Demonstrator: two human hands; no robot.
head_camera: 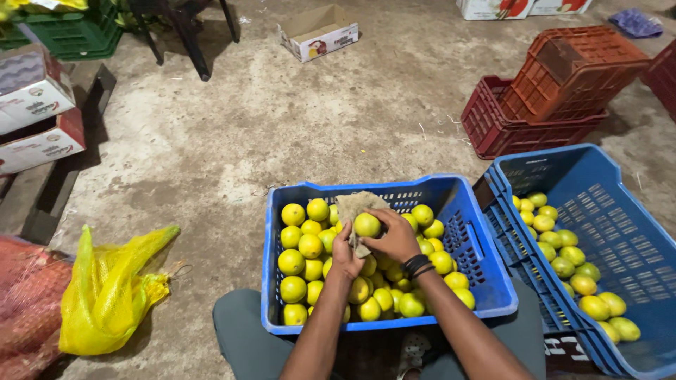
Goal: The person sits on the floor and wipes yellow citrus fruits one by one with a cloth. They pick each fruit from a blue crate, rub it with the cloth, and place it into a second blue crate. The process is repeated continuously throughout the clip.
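At nine o'clock from the hands, a yellow mesh bag point(105, 292) is lying slumped on the concrete floor point(282, 127), with cardboard boxes point(35, 105) stacked farther off at ten o'clock. At the centre, a blue crate point(486, 281) full of yellow-green citrus fruits point(303, 246) is sitting against the person's knees. Over it, the left hand point(345, 257) is closing around the underside of one fruit point(367, 224) together with a tan cloth point(355, 205) that is sticking up behind it at twelve o'clock. The right hand point(396, 238) is clamping on the same fruit from its four o'clock side, fingers curled against it. At three o'clock, a second blue crate point(634, 239) is holding more fruit along its near wall, and red crates point(556, 91) are standing nested at one o'clock.
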